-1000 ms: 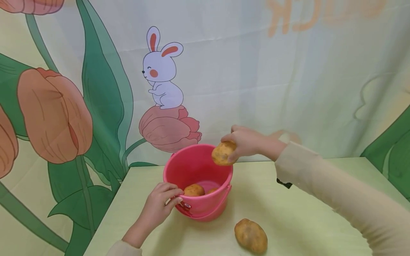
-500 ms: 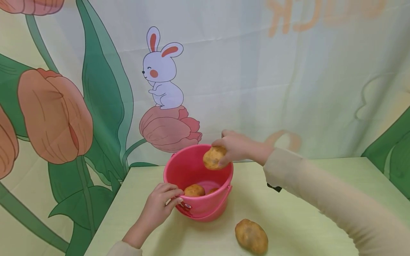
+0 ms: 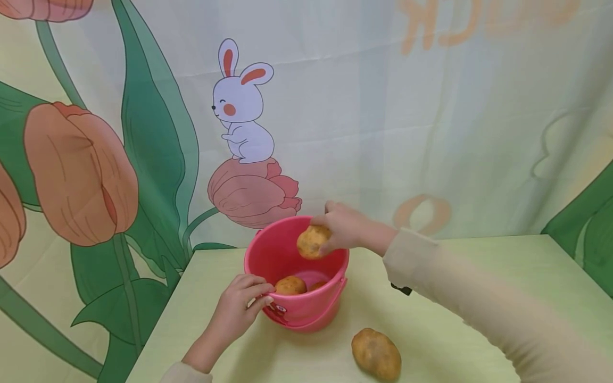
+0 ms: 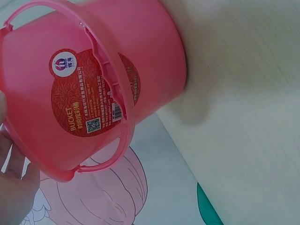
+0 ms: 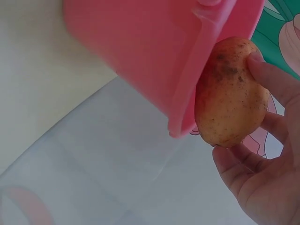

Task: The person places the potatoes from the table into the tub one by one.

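Note:
A pink bucket (image 3: 306,314) stands on the table, its handle hanging down the front; a red printed label (image 4: 79,98) shows in the left wrist view. My left hand (image 3: 239,300) pinches the near left of its rim between fingers and thumb. Over the bucket's mouth, at the right side, my right hand (image 3: 348,227) grips a potato (image 3: 312,242) with thumb and fingers around it. Inside the bucket lie a potato (image 3: 290,285) and, partly hidden by the rim, another one (image 3: 318,285). One more potato (image 3: 376,354) lies on the table in front.
The pale green table (image 3: 460,308) runs back to a printed cloth (image 3: 364,133) with a rabbit and tulips, hanging close behind the bucket. A beige sleeve covers my right arm (image 3: 460,282), which crosses above the table's right part.
My right hand has moved left and slightly down with its potato, from the bucket's right rim to over its mouth. My left hand and the bucket have stayed put.

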`<move>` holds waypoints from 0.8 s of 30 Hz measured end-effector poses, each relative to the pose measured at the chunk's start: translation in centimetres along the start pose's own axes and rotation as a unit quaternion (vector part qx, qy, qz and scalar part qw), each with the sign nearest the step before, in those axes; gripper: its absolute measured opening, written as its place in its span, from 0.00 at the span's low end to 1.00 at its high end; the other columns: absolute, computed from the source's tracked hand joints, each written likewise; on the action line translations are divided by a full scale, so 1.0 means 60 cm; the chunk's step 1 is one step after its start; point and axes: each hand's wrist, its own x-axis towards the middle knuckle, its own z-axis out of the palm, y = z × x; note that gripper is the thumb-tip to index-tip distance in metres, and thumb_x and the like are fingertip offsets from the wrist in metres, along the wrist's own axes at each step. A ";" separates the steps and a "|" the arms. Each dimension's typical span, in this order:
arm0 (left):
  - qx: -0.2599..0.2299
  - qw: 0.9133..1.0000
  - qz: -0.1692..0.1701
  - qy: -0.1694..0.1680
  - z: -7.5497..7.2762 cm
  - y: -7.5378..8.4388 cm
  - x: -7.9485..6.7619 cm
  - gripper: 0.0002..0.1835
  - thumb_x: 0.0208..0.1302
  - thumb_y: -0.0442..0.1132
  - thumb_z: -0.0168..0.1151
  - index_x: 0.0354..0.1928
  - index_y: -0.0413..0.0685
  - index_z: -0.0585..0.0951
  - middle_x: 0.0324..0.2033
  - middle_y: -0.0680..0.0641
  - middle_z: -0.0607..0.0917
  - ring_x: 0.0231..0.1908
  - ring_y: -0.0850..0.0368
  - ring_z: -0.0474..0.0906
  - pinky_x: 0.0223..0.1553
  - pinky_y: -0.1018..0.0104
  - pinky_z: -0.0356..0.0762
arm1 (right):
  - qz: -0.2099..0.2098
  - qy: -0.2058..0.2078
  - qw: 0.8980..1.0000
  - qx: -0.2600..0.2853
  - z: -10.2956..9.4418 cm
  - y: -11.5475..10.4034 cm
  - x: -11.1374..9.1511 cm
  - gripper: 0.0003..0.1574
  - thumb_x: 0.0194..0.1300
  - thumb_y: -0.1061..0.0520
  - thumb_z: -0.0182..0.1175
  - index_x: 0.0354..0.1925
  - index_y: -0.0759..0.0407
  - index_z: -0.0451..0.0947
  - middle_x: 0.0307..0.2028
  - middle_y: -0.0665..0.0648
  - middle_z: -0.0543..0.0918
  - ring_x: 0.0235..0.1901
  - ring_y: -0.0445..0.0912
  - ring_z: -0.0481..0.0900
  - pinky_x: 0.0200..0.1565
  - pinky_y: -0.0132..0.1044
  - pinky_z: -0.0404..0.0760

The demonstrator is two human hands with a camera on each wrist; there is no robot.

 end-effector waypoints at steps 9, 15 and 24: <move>-0.004 1.000 -0.006 -0.002 0.001 -0.001 0.000 0.11 0.43 0.37 0.69 0.34 0.50 0.84 0.33 0.56 0.80 0.39 0.63 0.71 0.37 0.70 0.78 | 0.006 0.010 1.000 0.009 0.026 -0.007 0.012 0.42 0.40 0.44 0.71 0.56 0.48 0.70 0.42 0.54 0.69 0.43 0.44 0.65 0.32 0.30 0.77; -0.002 1.000 -0.005 -0.002 0.000 0.000 0.000 0.11 0.43 0.37 0.69 0.34 0.50 0.84 0.33 0.56 0.80 0.39 0.62 0.71 0.37 0.70 0.78 | 0.009 0.012 1.000 -0.001 0.038 -0.009 0.017 0.42 0.40 0.44 0.71 0.56 0.48 0.70 0.44 0.55 0.69 0.45 0.44 0.65 0.34 0.32 0.78; 0.000 1.000 -0.006 -0.007 -0.002 0.003 0.001 0.12 0.43 0.37 0.69 0.34 0.50 0.84 0.33 0.55 0.80 0.39 0.62 0.71 0.36 0.70 0.78 | 0.016 0.018 1.000 0.005 0.048 -0.012 0.025 0.42 0.40 0.46 0.71 0.56 0.49 0.70 0.46 0.56 0.69 0.47 0.45 0.64 0.36 0.34 0.79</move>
